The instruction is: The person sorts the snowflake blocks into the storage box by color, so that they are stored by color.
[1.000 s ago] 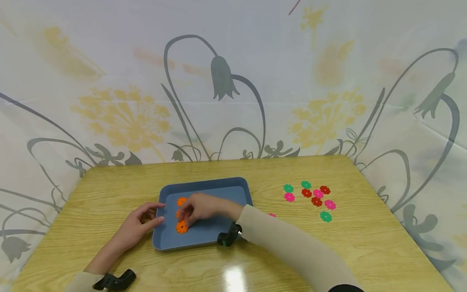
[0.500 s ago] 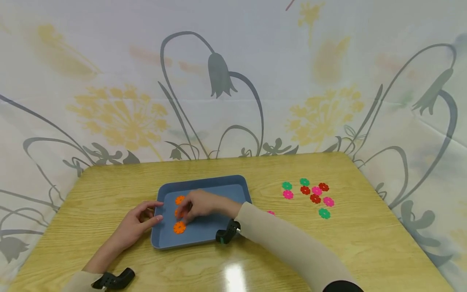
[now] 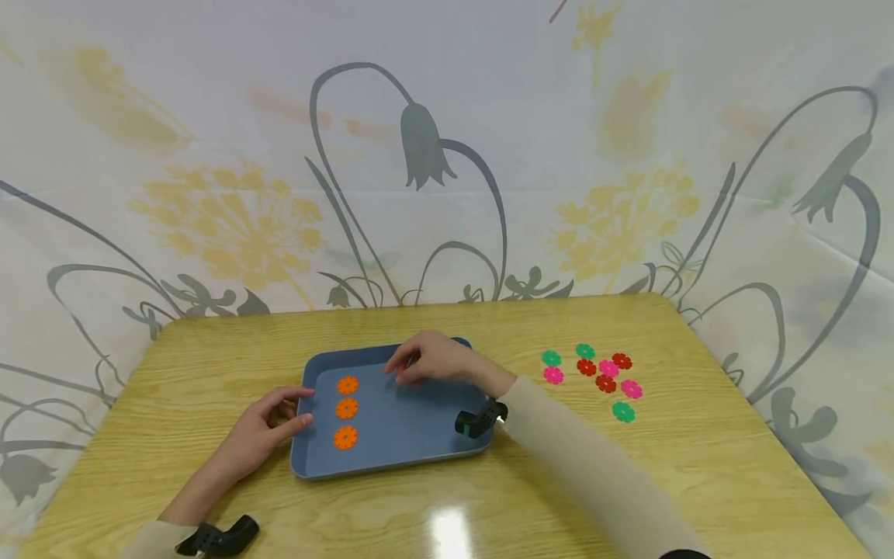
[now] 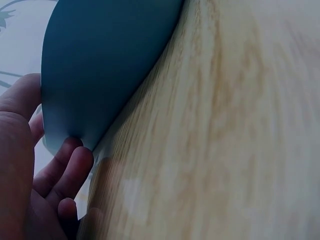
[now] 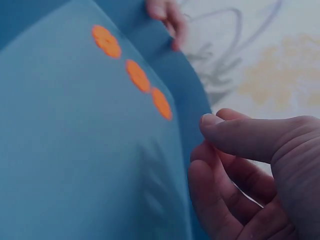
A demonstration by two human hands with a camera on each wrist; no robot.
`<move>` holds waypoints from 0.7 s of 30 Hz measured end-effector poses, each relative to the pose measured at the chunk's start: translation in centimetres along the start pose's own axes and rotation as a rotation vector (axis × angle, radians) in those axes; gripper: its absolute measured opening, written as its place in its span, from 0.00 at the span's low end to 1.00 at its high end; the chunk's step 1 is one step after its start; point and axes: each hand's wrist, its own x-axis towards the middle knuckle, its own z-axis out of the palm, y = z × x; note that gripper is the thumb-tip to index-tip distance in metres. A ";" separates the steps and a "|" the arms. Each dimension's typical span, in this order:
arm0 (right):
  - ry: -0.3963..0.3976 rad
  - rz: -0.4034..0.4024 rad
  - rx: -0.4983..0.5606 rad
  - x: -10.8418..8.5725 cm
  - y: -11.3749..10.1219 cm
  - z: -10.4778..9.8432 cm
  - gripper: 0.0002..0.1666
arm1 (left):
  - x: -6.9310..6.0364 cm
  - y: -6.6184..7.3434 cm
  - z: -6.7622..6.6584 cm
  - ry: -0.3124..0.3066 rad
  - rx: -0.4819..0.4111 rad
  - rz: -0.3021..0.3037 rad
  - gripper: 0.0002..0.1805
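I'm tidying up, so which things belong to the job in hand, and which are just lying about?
Seemingly in the job:
blue tray, gripped by the left hand
right hand, above it
three orange discs inside

Lying about on the table, perhaps for later:
green discs
red discs
pink discs

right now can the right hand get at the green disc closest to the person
Probably yes: the right hand hovers over the tray, apparently empty, and nothing covers that green disc. It would likely just need to swing right, past the tray's edge.
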 end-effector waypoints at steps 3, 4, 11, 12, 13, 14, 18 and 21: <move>0.061 0.034 0.050 -1.3 0.7 -1.5 0.14 | 0.0 0.1 0.0 0.005 -0.003 -0.001 0.19; 0.079 0.044 0.069 -1.8 0.9 -2.1 0.15 | 0.0 0.1 0.0 0.006 -0.004 0.000 0.19; 0.199 0.096 0.151 -5.6 2.7 -5.8 0.18 | 0.0 0.1 0.0 0.006 -0.020 0.007 0.19; 0.213 0.104 0.157 -6.2 3.0 -6.3 0.18 | 0.0 0.1 0.0 0.005 -0.020 0.007 0.19; 0.226 0.110 0.164 -6.8 3.4 -6.8 0.19 | 0.0 0.1 -0.1 0.004 -0.021 0.007 0.19; 0.241 0.116 0.168 -7.4 3.7 -7.2 0.19 | 0.1 0.1 -0.1 0.004 -0.019 0.006 0.19; 0.296 0.140 0.151 -9.9 5.1 -8.8 0.21 | 0.1 0.1 -0.1 0.001 -0.012 -0.008 0.20; 0.341 0.171 0.113 -11.9 6.2 -9.9 0.21 | 0.1 0.2 -0.2 -0.003 -0.011 -0.019 0.20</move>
